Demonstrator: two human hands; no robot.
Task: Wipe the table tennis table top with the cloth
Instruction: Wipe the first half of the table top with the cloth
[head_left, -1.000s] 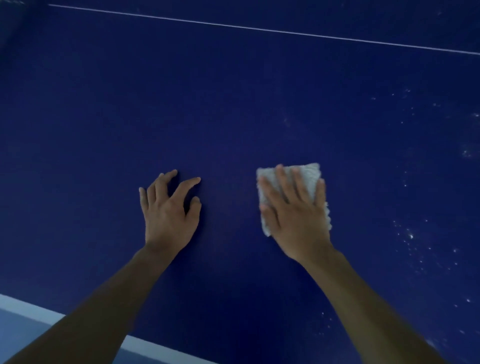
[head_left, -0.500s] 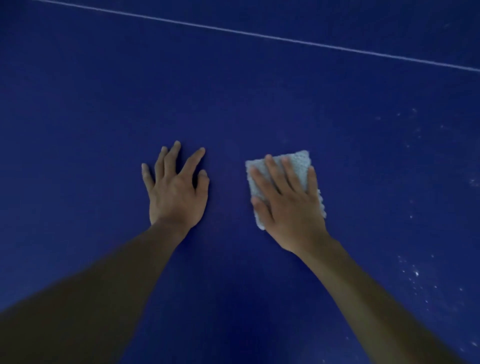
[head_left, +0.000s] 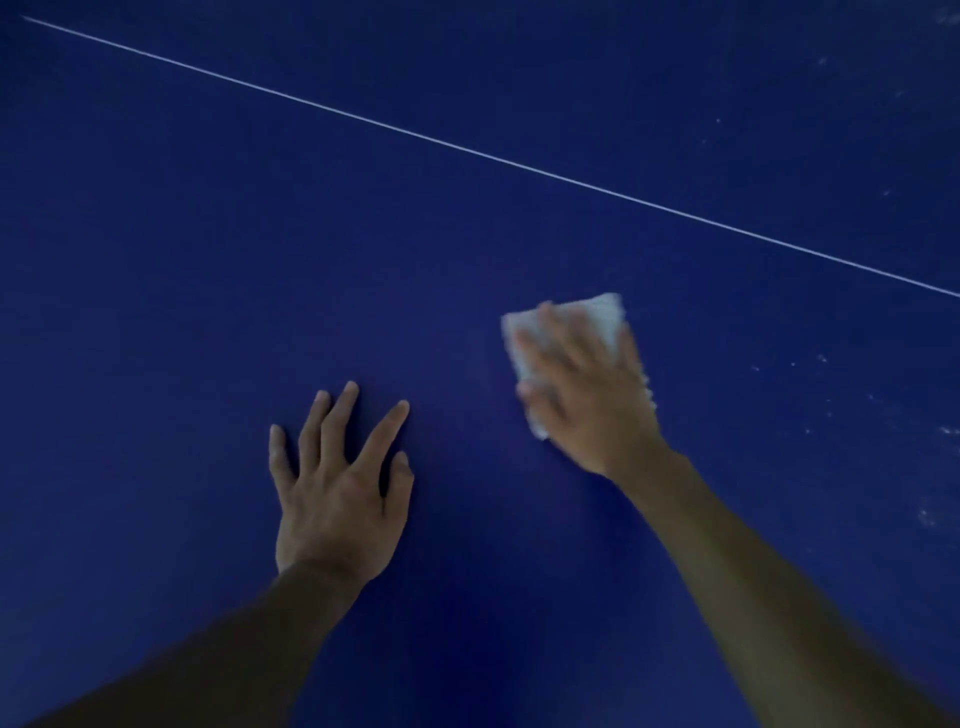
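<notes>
The dark blue table tennis table top (head_left: 208, 260) fills the whole view. A folded white cloth (head_left: 605, 317) lies on it right of centre. My right hand (head_left: 587, 400) presses flat on the cloth with straight fingers and covers most of it; hand and cloth are blurred. Lower and to the left, my left hand (head_left: 340, 483) rests flat on the bare table with its fingers spread, holding nothing.
A thin white line (head_left: 498, 158) crosses the table diagonally from upper left to the right edge, beyond both hands. White dust specks (head_left: 821, 358) are scattered over the table's right side.
My right hand has slid the cloth forward, away from me and ahead of the left hand. The left hand stays flat on the table. The view has tilted, so the white line now slants.
</notes>
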